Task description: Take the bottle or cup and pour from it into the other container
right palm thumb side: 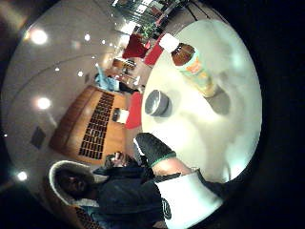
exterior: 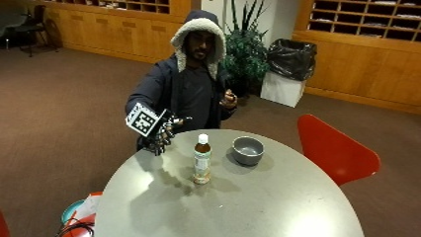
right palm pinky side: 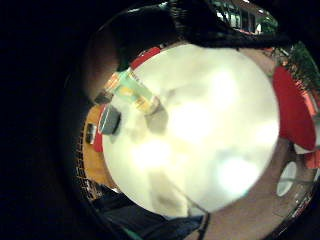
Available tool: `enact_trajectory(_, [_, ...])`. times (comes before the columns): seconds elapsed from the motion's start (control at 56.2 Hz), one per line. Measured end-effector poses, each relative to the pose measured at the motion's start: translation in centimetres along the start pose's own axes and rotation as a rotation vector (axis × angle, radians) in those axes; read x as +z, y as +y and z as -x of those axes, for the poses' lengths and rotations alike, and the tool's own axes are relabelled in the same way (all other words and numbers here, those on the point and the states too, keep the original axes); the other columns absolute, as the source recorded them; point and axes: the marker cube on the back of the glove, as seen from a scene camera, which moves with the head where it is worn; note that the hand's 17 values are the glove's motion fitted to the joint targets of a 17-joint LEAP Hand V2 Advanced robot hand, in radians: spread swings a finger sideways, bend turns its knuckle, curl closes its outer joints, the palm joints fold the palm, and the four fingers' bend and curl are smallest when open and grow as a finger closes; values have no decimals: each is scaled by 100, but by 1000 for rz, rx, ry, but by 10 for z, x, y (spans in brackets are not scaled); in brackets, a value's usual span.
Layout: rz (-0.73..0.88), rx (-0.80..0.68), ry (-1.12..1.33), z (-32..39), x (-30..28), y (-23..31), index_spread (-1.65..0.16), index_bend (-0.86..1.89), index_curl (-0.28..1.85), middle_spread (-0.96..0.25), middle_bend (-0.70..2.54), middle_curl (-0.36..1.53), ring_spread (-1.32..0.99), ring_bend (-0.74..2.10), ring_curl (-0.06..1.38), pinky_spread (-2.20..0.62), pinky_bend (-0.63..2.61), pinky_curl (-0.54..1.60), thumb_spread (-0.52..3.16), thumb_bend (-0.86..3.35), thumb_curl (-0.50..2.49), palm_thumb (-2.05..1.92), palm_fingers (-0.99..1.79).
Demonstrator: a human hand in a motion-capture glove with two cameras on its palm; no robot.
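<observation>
Beside the fingers, bottle untouched.

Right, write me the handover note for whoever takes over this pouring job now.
Gloved right hand: raised above the table's near edge, fingers hanging relaxed, holding nothing.
Bottle: upright near the middle of the round table, white cap on, untouched.
Grey bowl: upright on the table beside the bottle, apart from it; I cannot tell what is inside.
Done: nothing yet.
Left: grip the bottle, take its cap off, lift it, pour into the bowl.
</observation>
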Motion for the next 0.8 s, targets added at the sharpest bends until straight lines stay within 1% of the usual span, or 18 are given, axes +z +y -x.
enact_trajectory(0.071, [-41,58,-58,-13,28,-16,-24,15,30,14,18,28,23,18,15,37,48,35,90,-3,34,41,14])
enact_trajectory(0.142, [-46,114,-80,-22,50,-34,-22,13,29,15,19,29,23,19,16,37,50,36,88,-3,35,42,13])
enact_trajectory(0.249, [-10,111,-161,-34,79,-49,-21,13,27,16,19,29,23,21,17,37,52,37,87,-3,35,45,12])
enact_trajectory(0.427, [-20,100,-339,-47,118,-77,-19,12,25,16,19,30,23,29,21,36,55,36,84,-2,37,54,18])
enact_trajectory(0.534, [-19,106,-454,-49,132,-90,-20,10,23,13,19,30,22,39,24,35,57,36,82,-2,38,60,30])
enact_trajectory(0.551, [-26,105,-474,-49,134,-91,-20,10,23,12,20,31,22,41,25,35,59,37,81,-2,38,62,37])
enact_trajectory(0.64, [-60,103,-525,-51,143,-96,-21,9,21,9,20,31,21,49,28,35,61,37,78,-1,40,71,51])
enact_trajectory(0.658, [-63,100,-525,-51,144,-97,-21,10,22,8,22,32,20,53,29,36,61,37,77,2,41,76,60])
enact_trajectory(0.676, [-65,98,-526,-51,144,-98,-21,10,21,7,22,32,19,53,29,36,61,36,76,2,41,79,60])
enact_trajectory(0.694, [-67,97,-528,-51,144,-99,-22,11,22,5,24,33,18,56,30,36,59,36,76,4,43,83,69])
enact_trajectory(0.729, [-73,101,-536,-49,144,-102,-23,12,22,2,25,33,16,57,30,35,56,35,74,4,44,87,76])
enact_trajectory(0.765, [-80,98,-546,-49,144,-104,-25,16,24,-3,30,35,12,59,31,34,50,33,72,5,45,93,91])
enact_trajectory(0.783, [-90,85,-550,-48,144,-106,-26,17,25,-6,33,36,9,60,32,34,46,32,72,5,46,95,99])
enact_trajectory(0.8, [-117,55,-553,-48,144,-109,-26,17,25,-7,33,36,8,60,31,34,44,32,71,5,47,96,100])
